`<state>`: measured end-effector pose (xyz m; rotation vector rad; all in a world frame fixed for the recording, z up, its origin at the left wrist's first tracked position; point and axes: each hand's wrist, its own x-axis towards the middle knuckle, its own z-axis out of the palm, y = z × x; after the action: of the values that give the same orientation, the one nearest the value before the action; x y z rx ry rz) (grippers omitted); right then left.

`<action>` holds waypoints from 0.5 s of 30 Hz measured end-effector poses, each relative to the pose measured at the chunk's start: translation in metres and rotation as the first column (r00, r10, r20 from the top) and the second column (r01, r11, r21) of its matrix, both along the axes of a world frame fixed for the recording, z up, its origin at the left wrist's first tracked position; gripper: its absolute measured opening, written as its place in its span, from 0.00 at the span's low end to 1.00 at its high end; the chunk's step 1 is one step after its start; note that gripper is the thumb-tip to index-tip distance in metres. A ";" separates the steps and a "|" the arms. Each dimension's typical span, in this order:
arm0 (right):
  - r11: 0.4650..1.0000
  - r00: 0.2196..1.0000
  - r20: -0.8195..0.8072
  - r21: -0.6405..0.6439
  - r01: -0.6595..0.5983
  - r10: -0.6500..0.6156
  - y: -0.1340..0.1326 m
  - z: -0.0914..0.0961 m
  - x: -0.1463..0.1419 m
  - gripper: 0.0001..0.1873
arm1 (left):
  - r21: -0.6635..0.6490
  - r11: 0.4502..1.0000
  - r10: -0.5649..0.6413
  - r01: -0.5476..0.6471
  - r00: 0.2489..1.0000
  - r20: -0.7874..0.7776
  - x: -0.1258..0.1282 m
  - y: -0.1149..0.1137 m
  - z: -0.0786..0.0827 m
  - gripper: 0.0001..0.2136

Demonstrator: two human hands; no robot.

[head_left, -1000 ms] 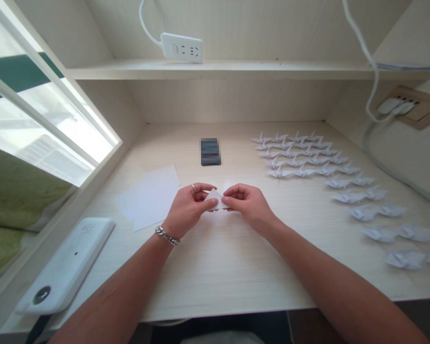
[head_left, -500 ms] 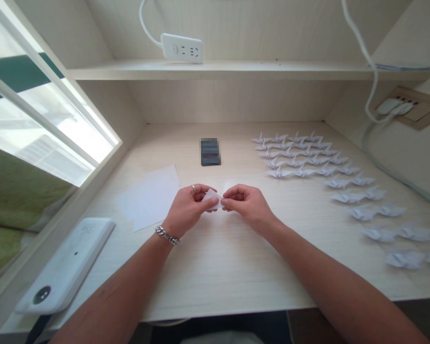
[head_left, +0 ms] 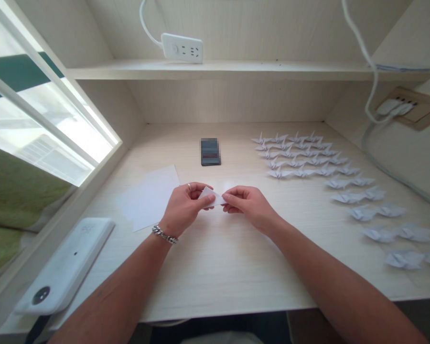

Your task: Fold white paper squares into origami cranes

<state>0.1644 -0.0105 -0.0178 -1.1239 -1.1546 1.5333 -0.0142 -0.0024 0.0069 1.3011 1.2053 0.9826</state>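
Desk (head_left: pixel 215 267) lying under everything. Paper cranes (head_left: pixel 308 160) sitting in rows right of dark block (head_left: pixel 210 152), trailing nearer. White device (head_left: pixel 66 265) lying far left of block, nearer. Blank sheets (head_left: pixel 148 196) lying near-left of block. Left hand (head_left: pixel 182 208) and right hand (head_left: pixel 249 205) curling nearly closed just in front of block, fingertips pinching opposite ends of small folded paper (head_left: pixel 211 197) between them.
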 end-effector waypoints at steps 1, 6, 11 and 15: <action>1.000 1.000 0.013 0.018 -0.016 0.015 0.000 -0.001 -0.001 0.16 | 0.003 1.000 -0.008 0.008 1.000 -0.002 0.000 0.000 0.000 0.14; 0.998 0.999 0.002 0.042 -0.038 0.038 -0.001 -0.002 0.002 0.17 | 0.000 1.000 -0.027 0.027 1.000 0.011 0.000 0.000 -0.001 0.14; 0.999 0.998 -0.044 -0.022 -0.044 0.043 0.002 0.000 0.012 0.16 | 0.006 1.000 0.017 -0.017 1.000 0.019 -0.004 0.001 0.000 0.15; 0.999 0.999 0.025 -0.022 0.023 -0.023 0.004 -0.001 0.009 0.16 | 0.015 1.000 0.022 -0.022 1.000 0.003 -0.004 0.001 0.001 0.14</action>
<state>0.1739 -0.0068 -0.0184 -1.1697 -1.1398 1.5217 -0.0182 -0.0014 0.0081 1.3005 1.2142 1.0106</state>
